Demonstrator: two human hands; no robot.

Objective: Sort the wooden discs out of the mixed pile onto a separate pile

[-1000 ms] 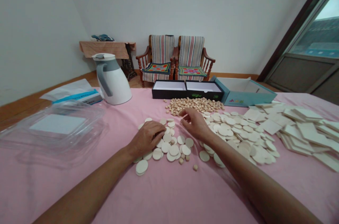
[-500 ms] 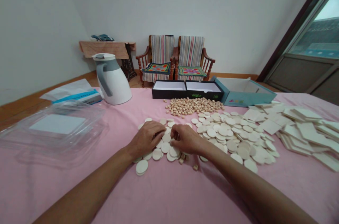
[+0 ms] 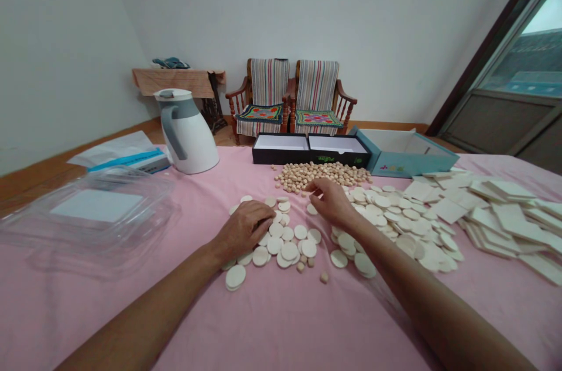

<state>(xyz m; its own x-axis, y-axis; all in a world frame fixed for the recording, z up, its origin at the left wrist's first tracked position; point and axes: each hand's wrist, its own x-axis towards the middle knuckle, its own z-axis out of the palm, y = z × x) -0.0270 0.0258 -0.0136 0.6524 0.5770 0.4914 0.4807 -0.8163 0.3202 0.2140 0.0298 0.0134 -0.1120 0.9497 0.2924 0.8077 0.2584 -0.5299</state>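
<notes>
My left hand (image 3: pixel 246 227) lies palm down on the left part of a loose cluster of round wooden discs (image 3: pixel 275 245), fingers loosely stretched. It covers some of the discs. My right hand (image 3: pixel 330 201) hovers at the near edge of a pile of small wooden cubes (image 3: pixel 331 175), its fingers curved and thumb apart, with nothing visible between them. Under my right wrist and beyond it spreads a larger heap of pale discs (image 3: pixel 406 213). A few single cubes (image 3: pixel 324 278) rest by the front of the left cluster.
Square wooden tiles (image 3: pixel 509 216) are heaped at the right. Behind the cubes stand a black two-part box (image 3: pixel 281 155) and a light-blue box (image 3: pixel 395 169). A white jug (image 3: pixel 193 140), a blue-white packet (image 3: pixel 129 160) and clear plastic trays (image 3: pixel 96 224) occupy the left of the pink-covered table (image 3: pixel 263 324).
My right hand has left the disc cluster and moved away from me and to the right, toward the cubes. Discs it covered now show. My left hand stays in place.
</notes>
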